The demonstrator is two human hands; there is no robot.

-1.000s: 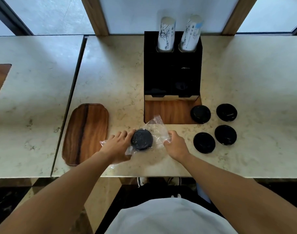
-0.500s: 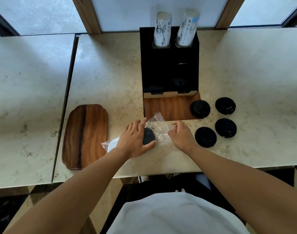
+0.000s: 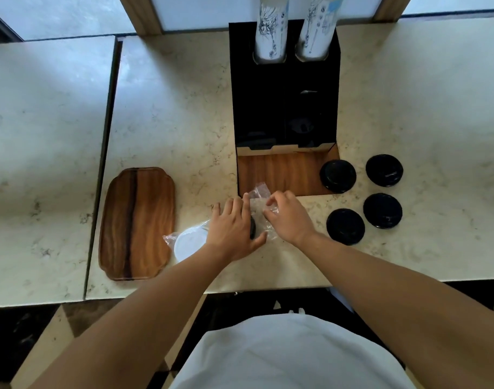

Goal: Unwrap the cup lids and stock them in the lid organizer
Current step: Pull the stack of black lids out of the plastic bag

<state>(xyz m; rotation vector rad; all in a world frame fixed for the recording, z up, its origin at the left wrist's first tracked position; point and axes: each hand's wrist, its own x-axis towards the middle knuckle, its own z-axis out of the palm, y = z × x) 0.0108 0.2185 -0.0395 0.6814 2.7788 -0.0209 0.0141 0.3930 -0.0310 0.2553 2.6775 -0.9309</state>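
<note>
A clear plastic wrapper (image 3: pixel 259 193) lies on the counter in front of the black lid organizer (image 3: pixel 285 108). My left hand (image 3: pixel 233 228) lies flat over a black lid (image 3: pixel 252 227) inside the wrapper; only the lid's right edge shows. My right hand (image 3: pixel 289 217) pinches the wrapper's plastic just to the right of that lid. A white lid (image 3: pixel 190 244) sits under the wrapper's left end, beside my left wrist. Several unwrapped black lids (image 3: pixel 345 226) lie on the counter to the right of the organizer.
A wooden tray (image 3: pixel 137 223) lies left of my hands. Two stacks of paper cups (image 3: pixel 271 29) stand in the organizer's back slots. The organizer's wooden base (image 3: pixel 279 172) opens toward me. A seam (image 3: pixel 105 153) divides the two counters.
My left hand moved right from beside the black lid to lie on top of it. The right hand shifted up and took a pinch of the plastic. The view moved closer.
</note>
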